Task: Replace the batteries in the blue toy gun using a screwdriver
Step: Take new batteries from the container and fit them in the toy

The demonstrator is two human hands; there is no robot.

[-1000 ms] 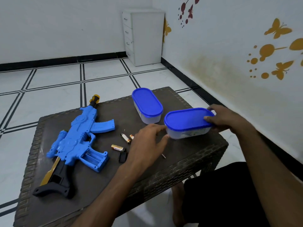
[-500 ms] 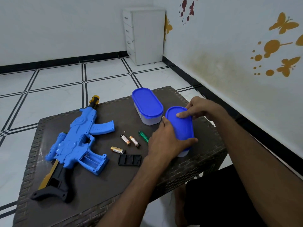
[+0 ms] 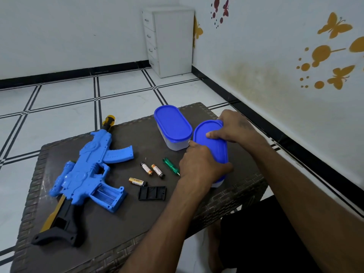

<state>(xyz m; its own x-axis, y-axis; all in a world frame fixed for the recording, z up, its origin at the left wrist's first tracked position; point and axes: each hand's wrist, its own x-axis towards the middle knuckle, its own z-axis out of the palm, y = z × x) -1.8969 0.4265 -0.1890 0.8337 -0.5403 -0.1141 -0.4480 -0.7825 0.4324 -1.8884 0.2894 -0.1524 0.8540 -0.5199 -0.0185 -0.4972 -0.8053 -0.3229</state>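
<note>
The blue toy gun (image 3: 88,170) lies on the left of the dark table (image 3: 122,217), its battery bay (image 3: 107,194) open and empty. The black bay cover (image 3: 152,193) lies beside it. Three batteries (image 3: 146,168) rest in the middle, and a green screwdriver (image 3: 170,166) lies right of them. A tiny screw (image 3: 146,158) sits above the batteries. My left hand (image 3: 201,166) grips the near side of a blue-lidded container (image 3: 213,142). My right hand (image 3: 234,128) holds its far end with fingers on the lid.
A second blue-lidded container (image 3: 172,127) stands just left of the held one. A white drawer unit (image 3: 170,40) stands in the room's corner. The wall runs close along the table's right side. My knee (image 3: 266,233) is at the table's near right corner.
Both hands turned the container from lying crosswise to pointing away from me and drew it nearer. My left hand moved off the batteries, uncovering the screwdriver and bay cover.
</note>
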